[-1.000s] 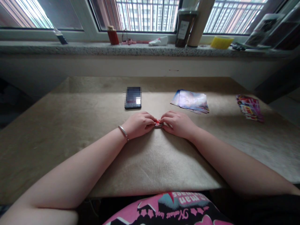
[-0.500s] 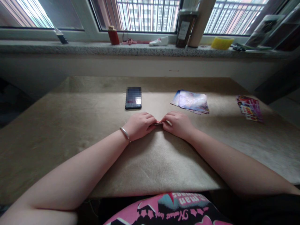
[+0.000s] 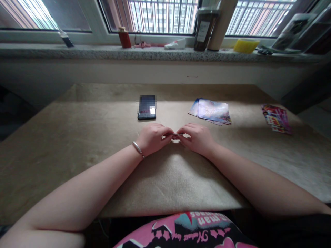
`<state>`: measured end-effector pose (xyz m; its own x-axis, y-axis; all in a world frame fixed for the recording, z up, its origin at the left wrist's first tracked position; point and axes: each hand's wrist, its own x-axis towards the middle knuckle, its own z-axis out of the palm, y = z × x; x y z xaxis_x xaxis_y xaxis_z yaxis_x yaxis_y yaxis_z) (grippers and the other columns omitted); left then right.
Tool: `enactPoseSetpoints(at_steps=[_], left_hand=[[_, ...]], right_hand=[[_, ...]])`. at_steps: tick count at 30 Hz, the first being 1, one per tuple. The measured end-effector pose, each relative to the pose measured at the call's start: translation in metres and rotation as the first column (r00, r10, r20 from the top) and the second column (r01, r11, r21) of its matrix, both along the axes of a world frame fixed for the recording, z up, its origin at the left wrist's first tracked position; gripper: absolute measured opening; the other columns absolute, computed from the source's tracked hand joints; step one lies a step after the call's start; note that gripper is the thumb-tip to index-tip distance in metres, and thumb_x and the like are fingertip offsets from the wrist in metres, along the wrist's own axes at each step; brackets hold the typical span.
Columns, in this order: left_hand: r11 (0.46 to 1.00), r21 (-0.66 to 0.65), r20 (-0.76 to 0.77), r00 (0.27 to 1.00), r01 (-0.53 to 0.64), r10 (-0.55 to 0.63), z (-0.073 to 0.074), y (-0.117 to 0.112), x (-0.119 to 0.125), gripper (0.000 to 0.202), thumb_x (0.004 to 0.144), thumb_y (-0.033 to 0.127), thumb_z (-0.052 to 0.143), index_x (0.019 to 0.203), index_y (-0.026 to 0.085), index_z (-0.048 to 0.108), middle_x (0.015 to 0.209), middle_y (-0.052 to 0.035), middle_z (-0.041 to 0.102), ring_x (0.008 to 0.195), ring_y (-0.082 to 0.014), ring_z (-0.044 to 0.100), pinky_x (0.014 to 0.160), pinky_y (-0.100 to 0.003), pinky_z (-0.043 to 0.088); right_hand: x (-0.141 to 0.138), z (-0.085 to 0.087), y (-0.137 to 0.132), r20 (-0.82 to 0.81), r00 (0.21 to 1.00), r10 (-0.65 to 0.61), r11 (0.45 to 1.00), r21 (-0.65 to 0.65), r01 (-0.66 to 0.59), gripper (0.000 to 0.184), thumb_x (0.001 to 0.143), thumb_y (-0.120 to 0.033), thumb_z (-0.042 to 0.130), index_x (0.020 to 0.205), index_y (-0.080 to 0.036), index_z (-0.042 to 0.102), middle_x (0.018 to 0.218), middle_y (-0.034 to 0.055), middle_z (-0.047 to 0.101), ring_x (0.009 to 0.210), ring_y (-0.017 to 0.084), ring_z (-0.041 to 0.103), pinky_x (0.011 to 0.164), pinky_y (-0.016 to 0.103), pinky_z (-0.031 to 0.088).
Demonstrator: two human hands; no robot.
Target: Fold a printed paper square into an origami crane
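Observation:
My left hand [image 3: 153, 137] and my right hand [image 3: 197, 137] meet at the middle of the tan table [image 3: 77, 137], fingers curled. Between their fingertips they pinch a small thin folded piece [image 3: 177, 134], seen edge-on just above the table; earlier it showed red. A silver bangle [image 3: 137, 148] circles my left wrist. Both forearms rest on the table.
A dark phone [image 3: 147, 107] lies just beyond my hands. A stack of printed cards [image 3: 211, 111] sits to the right, another colourful pack [image 3: 275, 119] farther right. The windowsill behind holds a red cup [image 3: 124, 38], a dark jar [image 3: 203, 27] and a yellow box [image 3: 245, 46].
Both hands have lifted the small piece slightly and turned it edge-on, so its red face no longer shows. Arms have stayed in place.

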<state>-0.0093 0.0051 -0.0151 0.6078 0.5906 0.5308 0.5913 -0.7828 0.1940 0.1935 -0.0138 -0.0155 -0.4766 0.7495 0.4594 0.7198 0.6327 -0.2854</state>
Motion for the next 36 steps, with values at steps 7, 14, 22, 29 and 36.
enactPoseSetpoints(at_steps=[7,14,22,29,36], left_hand=[[0.97,-0.241,0.135,0.99,-0.005,0.039,-0.001,0.002,-0.002,0.018,0.086,0.03,0.058,0.084,0.019,0.071,0.074,-0.0026,0.069,0.067,-0.0125,0.06,0.063,-0.023,0.042],[0.943,-0.329,0.203,0.972,-0.045,0.117,0.001,0.005,-0.003,0.022,0.087,0.032,0.055,0.081,0.016,0.068,0.075,-0.0019,0.068,0.068,-0.0127,0.059,0.063,-0.023,0.042],[0.948,-0.313,0.222,0.965,-0.063,0.137,0.002,0.004,-0.003,0.021,0.088,0.032,0.051,0.082,0.016,0.063,0.076,-0.0016,0.067,0.068,-0.0128,0.058,0.063,-0.024,0.043],[0.921,-0.377,0.208,0.96,-0.097,0.187,0.005,-0.001,0.003,0.029,0.077,0.04,0.067,0.094,0.017,0.066,0.092,-0.0049,0.069,0.087,-0.02,0.062,0.081,-0.034,0.047],[0.894,-0.446,0.316,0.942,0.044,0.112,0.002,-0.002,0.007,0.015,0.085,0.027,0.058,0.088,0.017,0.068,0.09,-0.0046,0.07,0.084,-0.0168,0.063,0.081,-0.032,0.047]], right_hand=[[0.001,0.001,0.002,-0.229,0.972,-0.047,0.963,-0.27,-0.017,0.015,0.083,-0.028,0.058,0.082,-0.02,0.069,0.075,0.0031,0.067,0.07,0.015,0.058,0.061,0.026,0.041],[0.002,-0.004,0.008,-0.389,0.914,-0.113,0.92,-0.388,-0.051,0.017,0.082,-0.032,0.059,0.077,-0.017,0.067,0.073,0.003,0.064,0.063,0.013,0.056,0.059,0.026,0.042],[-0.002,-0.006,0.007,-0.468,0.868,-0.168,0.882,-0.464,-0.08,0.019,0.079,-0.035,0.06,0.075,-0.018,0.066,0.068,0.0018,0.064,0.06,0.013,0.054,0.056,0.026,0.04],[-0.008,-0.007,0.005,-0.599,0.772,-0.213,0.872,-0.473,-0.127,0.019,0.077,-0.036,0.062,0.078,-0.018,0.066,0.068,0.0016,0.065,0.061,0.013,0.055,0.058,0.027,0.041],[-0.013,-0.004,0.003,-0.607,0.763,-0.223,0.856,-0.497,-0.145,0.025,0.074,-0.042,0.066,0.08,-0.018,0.064,0.074,0.0024,0.066,0.064,0.013,0.056,0.058,0.026,0.043]])
